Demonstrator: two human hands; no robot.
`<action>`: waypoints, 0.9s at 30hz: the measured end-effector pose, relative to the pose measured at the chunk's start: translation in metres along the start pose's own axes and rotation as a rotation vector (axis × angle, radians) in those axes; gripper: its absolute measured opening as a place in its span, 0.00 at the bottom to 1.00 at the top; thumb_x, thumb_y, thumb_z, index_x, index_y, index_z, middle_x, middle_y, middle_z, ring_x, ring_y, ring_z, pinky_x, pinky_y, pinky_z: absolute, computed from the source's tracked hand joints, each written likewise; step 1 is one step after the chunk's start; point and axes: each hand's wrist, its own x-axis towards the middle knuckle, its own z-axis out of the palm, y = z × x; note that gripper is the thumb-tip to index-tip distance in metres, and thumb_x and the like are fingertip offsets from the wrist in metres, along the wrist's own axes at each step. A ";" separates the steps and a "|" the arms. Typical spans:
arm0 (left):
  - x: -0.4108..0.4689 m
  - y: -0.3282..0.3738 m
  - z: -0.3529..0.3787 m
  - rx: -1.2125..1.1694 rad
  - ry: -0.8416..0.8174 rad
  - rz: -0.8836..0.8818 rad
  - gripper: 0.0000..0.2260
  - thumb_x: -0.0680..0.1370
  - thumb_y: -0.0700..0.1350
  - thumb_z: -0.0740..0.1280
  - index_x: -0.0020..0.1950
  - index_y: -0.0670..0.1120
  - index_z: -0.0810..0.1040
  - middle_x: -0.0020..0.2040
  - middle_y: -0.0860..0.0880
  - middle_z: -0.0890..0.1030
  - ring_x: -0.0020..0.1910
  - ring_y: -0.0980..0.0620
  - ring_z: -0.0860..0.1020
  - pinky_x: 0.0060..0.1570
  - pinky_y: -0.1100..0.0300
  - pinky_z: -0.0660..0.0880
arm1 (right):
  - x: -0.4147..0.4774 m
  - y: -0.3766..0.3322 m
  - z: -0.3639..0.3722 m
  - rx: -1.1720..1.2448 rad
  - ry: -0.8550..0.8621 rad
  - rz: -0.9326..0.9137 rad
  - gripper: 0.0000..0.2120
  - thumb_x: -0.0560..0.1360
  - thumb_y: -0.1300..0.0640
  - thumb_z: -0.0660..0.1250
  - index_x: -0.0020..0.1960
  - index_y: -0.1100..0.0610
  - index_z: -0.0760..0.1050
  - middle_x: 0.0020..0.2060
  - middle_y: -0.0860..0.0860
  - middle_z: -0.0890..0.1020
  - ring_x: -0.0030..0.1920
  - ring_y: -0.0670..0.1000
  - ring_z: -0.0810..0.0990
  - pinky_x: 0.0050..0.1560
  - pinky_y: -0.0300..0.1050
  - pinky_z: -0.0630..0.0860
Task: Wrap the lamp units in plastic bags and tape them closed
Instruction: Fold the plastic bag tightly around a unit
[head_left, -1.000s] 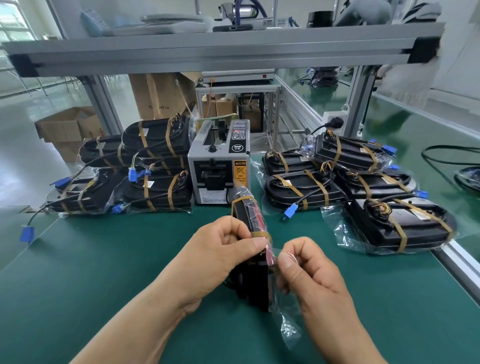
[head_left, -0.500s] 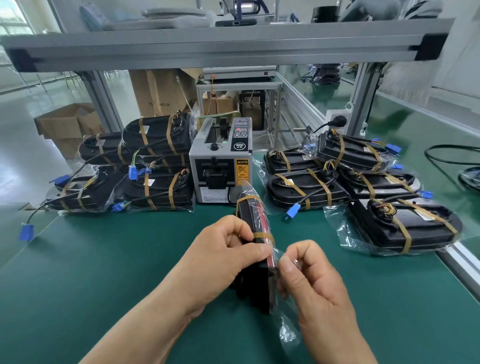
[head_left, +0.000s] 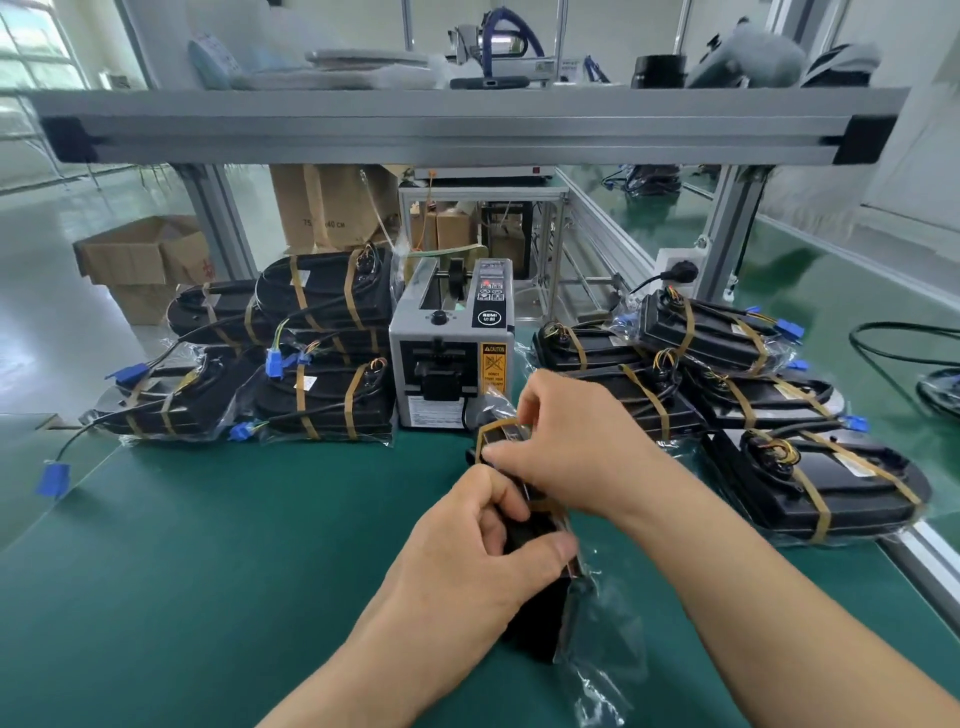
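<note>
Glossy clear plastic bag (head_left: 605, 642) over matt green table mat (head_left: 208, 571).

Black lamp unit (head_left: 535, 603) on edge, in clear plastic bag (head_left: 605, 654), tan tape (head_left: 496, 425) across top.

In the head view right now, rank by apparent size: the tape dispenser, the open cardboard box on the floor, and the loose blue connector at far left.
1. Tape dispenser, though it sits nearer the camera.
2. Open cardboard box, farther back, so its true size may well be greater.
3. Blue connector, clearly smallest.

The worktop (head_left: 208, 545) is green; the lamp units (head_left: 332, 306) are black with tan tape bands and blue connectors (head_left: 274, 362).
</note>
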 end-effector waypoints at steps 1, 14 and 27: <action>0.000 -0.001 0.000 -0.008 -0.002 -0.007 0.18 0.60 0.67 0.70 0.42 0.60 0.72 0.26 0.59 0.65 0.27 0.58 0.62 0.31 0.61 0.64 | 0.004 0.000 0.001 -0.080 -0.017 -0.020 0.13 0.70 0.46 0.71 0.44 0.54 0.72 0.38 0.48 0.79 0.41 0.51 0.77 0.38 0.46 0.72; 0.005 0.000 -0.007 -0.005 -0.070 -0.026 0.19 0.59 0.68 0.68 0.44 0.61 0.71 0.27 0.58 0.68 0.27 0.60 0.65 0.32 0.69 0.65 | 0.011 0.022 0.018 0.413 -0.045 0.254 0.12 0.77 0.56 0.65 0.37 0.55 0.69 0.28 0.47 0.72 0.30 0.48 0.68 0.32 0.43 0.65; 0.152 -0.024 -0.047 -0.693 0.310 -0.586 0.09 0.81 0.46 0.67 0.41 0.47 0.78 0.30 0.54 0.75 0.23 0.60 0.69 0.28 0.67 0.65 | 0.004 0.023 0.026 0.321 0.049 0.188 0.12 0.82 0.53 0.60 0.41 0.54 0.69 0.32 0.48 0.76 0.30 0.47 0.72 0.30 0.40 0.69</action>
